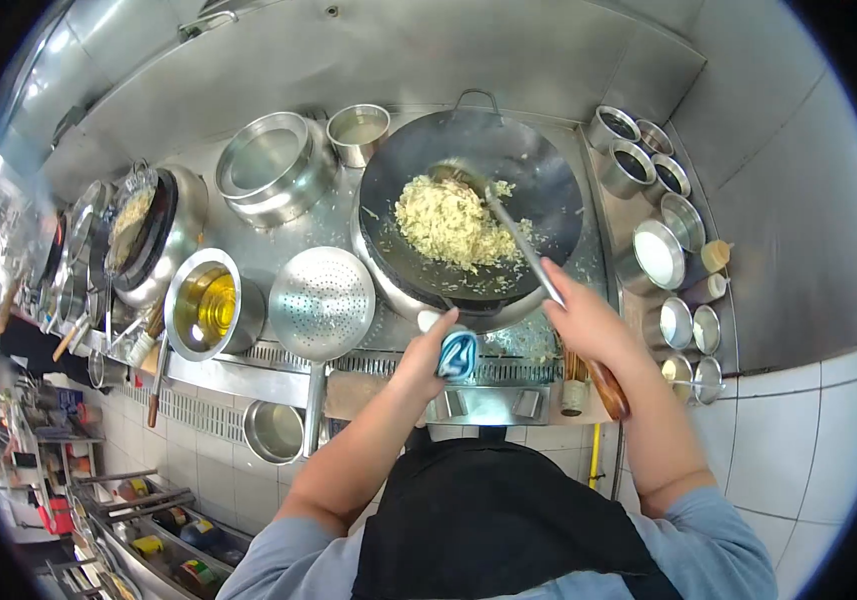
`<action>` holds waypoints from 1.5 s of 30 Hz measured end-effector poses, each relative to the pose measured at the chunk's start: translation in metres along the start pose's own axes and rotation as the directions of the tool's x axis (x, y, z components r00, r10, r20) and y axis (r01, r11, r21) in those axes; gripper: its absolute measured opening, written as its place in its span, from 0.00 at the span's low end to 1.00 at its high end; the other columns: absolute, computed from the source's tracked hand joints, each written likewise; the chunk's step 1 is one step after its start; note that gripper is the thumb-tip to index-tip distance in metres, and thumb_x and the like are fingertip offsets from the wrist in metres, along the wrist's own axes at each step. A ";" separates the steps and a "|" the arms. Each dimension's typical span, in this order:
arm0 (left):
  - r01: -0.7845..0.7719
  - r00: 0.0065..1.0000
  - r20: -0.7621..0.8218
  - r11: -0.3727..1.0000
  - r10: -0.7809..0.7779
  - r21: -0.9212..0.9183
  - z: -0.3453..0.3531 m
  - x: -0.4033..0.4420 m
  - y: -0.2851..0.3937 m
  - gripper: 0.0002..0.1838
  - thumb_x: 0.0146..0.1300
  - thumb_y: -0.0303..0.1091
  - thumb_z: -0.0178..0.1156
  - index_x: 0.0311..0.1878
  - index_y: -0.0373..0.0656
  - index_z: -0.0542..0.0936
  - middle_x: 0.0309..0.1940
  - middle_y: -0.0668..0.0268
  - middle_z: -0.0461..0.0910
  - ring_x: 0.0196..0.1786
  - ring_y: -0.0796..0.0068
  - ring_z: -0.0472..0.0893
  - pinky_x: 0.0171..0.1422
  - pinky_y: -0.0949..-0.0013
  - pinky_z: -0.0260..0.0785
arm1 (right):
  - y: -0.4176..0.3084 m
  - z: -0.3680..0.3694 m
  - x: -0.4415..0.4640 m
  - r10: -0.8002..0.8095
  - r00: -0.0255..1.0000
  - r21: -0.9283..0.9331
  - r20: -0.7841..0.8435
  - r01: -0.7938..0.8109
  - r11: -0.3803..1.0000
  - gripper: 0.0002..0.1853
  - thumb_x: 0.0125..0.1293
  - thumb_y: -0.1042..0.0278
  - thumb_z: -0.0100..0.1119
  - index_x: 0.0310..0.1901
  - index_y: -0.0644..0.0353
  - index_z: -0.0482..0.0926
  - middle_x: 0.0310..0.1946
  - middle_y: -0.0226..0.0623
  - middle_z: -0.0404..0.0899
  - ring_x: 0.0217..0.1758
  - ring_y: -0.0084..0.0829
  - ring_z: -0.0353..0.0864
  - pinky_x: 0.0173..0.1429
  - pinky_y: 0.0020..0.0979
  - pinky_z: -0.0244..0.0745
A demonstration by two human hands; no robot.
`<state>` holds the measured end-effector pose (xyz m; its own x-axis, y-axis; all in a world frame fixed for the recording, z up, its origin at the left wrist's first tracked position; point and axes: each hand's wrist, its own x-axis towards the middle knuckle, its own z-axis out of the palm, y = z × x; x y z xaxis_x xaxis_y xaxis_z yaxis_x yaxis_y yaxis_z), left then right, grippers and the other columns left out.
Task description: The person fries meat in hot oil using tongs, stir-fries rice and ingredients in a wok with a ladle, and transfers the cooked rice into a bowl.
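Note:
A big dark wok sits on the range, with a mound of fried rice in it, pale yellow and loose, left of the wok's middle. My right hand is closed around the shaft of a ladle; its brown wooden end sticks out below my wrist. The ladle's bowl rests at the far side of the rice and is partly covered by it. My left hand grips a folded blue and white cloth at the wok's near rim. Whether the cloth wraps a handle there is hidden.
Left of the wok are a perforated strainer, a pot of yellow oil, a lidded-looking steel pot and a small pot. Several seasoning containers line the right side. Another wok and a person are farther left.

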<state>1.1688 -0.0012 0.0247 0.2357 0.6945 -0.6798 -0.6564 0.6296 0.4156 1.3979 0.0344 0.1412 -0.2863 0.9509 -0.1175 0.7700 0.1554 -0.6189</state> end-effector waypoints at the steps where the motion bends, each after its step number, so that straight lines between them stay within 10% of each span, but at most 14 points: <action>1: 0.007 1.000 -0.005 1.000 -0.007 -0.020 -0.006 -0.009 0.000 0.16 0.66 0.45 0.60 0.43 0.40 0.78 0.31 0.64 0.82 0.32 0.71 0.83 0.35 0.65 0.77 | -0.006 -0.011 -0.005 -0.134 0.989 -0.148 -0.058 0.124 0.981 0.28 0.69 0.66 0.49 0.70 0.51 0.61 0.30 0.42 0.79 0.27 0.35 0.79 0.35 0.35 0.77; 4: -0.032 0.998 -0.047 0.998 0.029 -0.057 -0.011 -0.038 0.001 0.15 0.64 0.41 0.61 0.43 0.39 0.78 0.31 0.64 0.82 0.31 0.71 0.83 0.34 0.67 0.77 | -0.034 -0.039 -0.028 0.102 0.992 0.146 0.069 -0.111 0.983 0.30 0.70 0.66 0.48 0.73 0.46 0.56 0.21 0.32 0.70 0.15 0.26 0.69 0.19 0.32 0.68; 7: -0.060 0.998 -0.030 0.996 0.058 -0.069 -0.009 -0.042 0.006 0.13 0.63 0.39 0.62 0.41 0.38 0.78 0.30 0.64 0.81 0.30 0.72 0.82 0.33 0.67 0.76 | 0.045 0.008 0.014 0.100 0.726 0.721 0.680 -0.687 0.088 0.25 0.72 0.67 0.48 0.69 0.43 0.60 0.18 0.26 0.63 0.11 0.17 0.58 0.13 0.25 0.57; 11: -0.058 0.998 0.006 0.998 0.058 -0.025 -0.004 -0.045 -0.003 0.12 0.63 0.38 0.62 0.39 0.37 0.77 0.29 0.65 0.81 0.28 0.73 0.81 0.31 0.68 0.75 | -0.005 0.014 0.062 0.321 0.814 0.681 0.485 -0.582 0.445 0.18 0.72 0.65 0.50 0.62 0.44 0.66 0.16 0.22 0.61 0.10 0.16 0.57 0.12 0.23 0.54; 13: -0.071 0.997 -0.032 0.997 0.071 0.002 0.005 -0.051 -0.002 0.13 0.63 0.38 0.62 0.40 0.37 0.77 0.28 0.66 0.80 0.27 0.74 0.80 0.29 0.68 0.74 | -0.036 0.002 0.057 0.182 0.977 0.371 0.112 -0.212 0.904 0.09 0.73 0.62 0.49 0.53 0.45 0.68 0.17 0.22 0.62 0.11 0.16 0.56 0.12 0.23 0.53; 14: -0.044 0.999 -0.011 0.999 0.044 0.006 0.009 -0.059 0.003 0.13 0.64 0.38 0.62 0.41 0.37 0.76 0.28 0.66 0.80 0.27 0.74 0.80 0.29 0.68 0.74 | -0.034 0.000 0.060 0.176 0.978 0.364 0.113 -0.205 0.909 0.09 0.73 0.62 0.49 0.53 0.45 0.68 0.17 0.22 0.62 0.11 0.16 0.56 0.12 0.23 0.53; 17: -0.030 0.999 0.029 0.999 0.029 0.028 0.002 -0.058 -0.003 0.14 0.64 0.38 0.62 0.42 0.37 0.76 0.28 0.67 0.79 0.28 0.74 0.80 0.29 0.68 0.74 | 0.019 0.020 0.078 0.140 0.749 0.729 0.647 -0.662 0.172 0.17 0.70 0.66 0.50 0.60 0.50 0.69 0.20 0.25 0.68 0.12 0.20 0.63 0.15 0.25 0.59; 18: -0.022 0.999 0.031 0.998 0.020 0.051 0.001 -0.059 -0.003 0.14 0.65 0.38 0.61 0.44 0.36 0.75 0.29 0.65 0.80 0.29 0.73 0.81 0.32 0.67 0.75 | 0.015 0.019 0.080 0.141 0.753 0.732 0.643 -0.658 0.177 0.17 0.70 0.66 0.50 0.60 0.50 0.69 0.20 0.25 0.68 0.12 0.20 0.63 0.15 0.25 0.59; 20: -0.037 0.999 0.035 0.997 0.035 0.065 0.001 -0.059 0.001 0.15 0.66 0.39 0.59 0.46 0.36 0.74 0.31 0.64 0.80 0.30 0.72 0.82 0.34 0.66 0.76 | 0.001 0.017 0.093 0.324 0.909 0.452 0.264 -0.413 0.790 0.21 0.69 0.67 0.52 0.63 0.53 0.69 0.20 0.27 0.70 0.12 0.21 0.64 0.14 0.26 0.60; 24: -0.016 0.999 0.031 0.997 0.018 -0.080 -0.003 -0.061 0.003 0.16 0.67 0.44 0.58 0.41 0.38 0.76 0.29 0.64 0.80 0.28 0.72 0.80 0.34 0.67 0.76 | 0.001 -0.012 0.091 0.270 0.940 0.153 -0.207 -0.242 0.958 0.26 0.66 0.70 0.52 0.66 0.60 0.65 0.24 0.41 0.78 0.15 0.31 0.74 0.20 0.33 0.72; 29: -0.023 0.999 0.034 0.998 0.025 -0.054 -0.002 -0.039 0.007 0.17 0.68 0.49 0.56 0.40 0.42 0.78 0.28 0.66 0.81 0.29 0.72 0.80 0.35 0.66 0.74 | 0.026 0.049 0.116 0.090 0.996 -0.174 -0.004 -0.089 0.981 0.29 0.69 0.65 0.49 0.71 0.48 0.58 0.34 0.54 0.81 0.30 0.48 0.83 0.34 0.43 0.78; 35: -0.056 0.998 0.025 0.998 0.057 -0.025 0.007 -0.023 0.020 0.23 0.68 0.60 0.51 0.43 0.47 0.77 0.29 0.68 0.80 0.31 0.71 0.80 0.38 0.59 0.75 | 0.038 -0.040 -0.003 -0.113 0.982 -0.845 0.150 0.187 0.500 0.34 0.68 0.67 0.49 0.74 0.36 0.52 0.34 0.49 0.79 0.31 0.49 0.81 0.35 0.47 0.76; 40: -0.013 0.992 0.127 0.999 0.008 0.035 0.026 -0.015 0.015 0.28 0.69 0.63 0.47 0.51 0.46 0.73 0.37 0.63 0.80 0.37 0.67 0.82 0.41 0.48 0.79 | 0.117 -0.048 -0.042 0.135 0.978 -0.701 -0.158 -0.207 0.682 0.33 0.70 0.67 0.48 0.74 0.32 0.51 0.33 0.50 0.79 0.27 0.49 0.79 0.30 0.48 0.74; 45: 0.038 0.995 0.090 0.998 -0.043 0.055 0.035 -0.009 0.014 0.24 0.69 0.59 0.49 0.47 0.47 0.77 0.37 0.65 0.81 0.38 0.68 0.82 0.42 0.52 0.78 | 0.112 -0.033 -0.070 -0.115 0.966 -0.707 -0.230 -0.085 0.702 0.33 0.70 0.61 0.50 0.73 0.31 0.51 0.26 0.50 0.78 0.29 0.52 0.80 0.32 0.50 0.74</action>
<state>1.1830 0.0137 0.0579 0.3267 0.6955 -0.6399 -0.6064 0.6736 0.4226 1.5234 -0.0063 0.1059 -0.2341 0.9626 0.1365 0.9680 0.2177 0.1250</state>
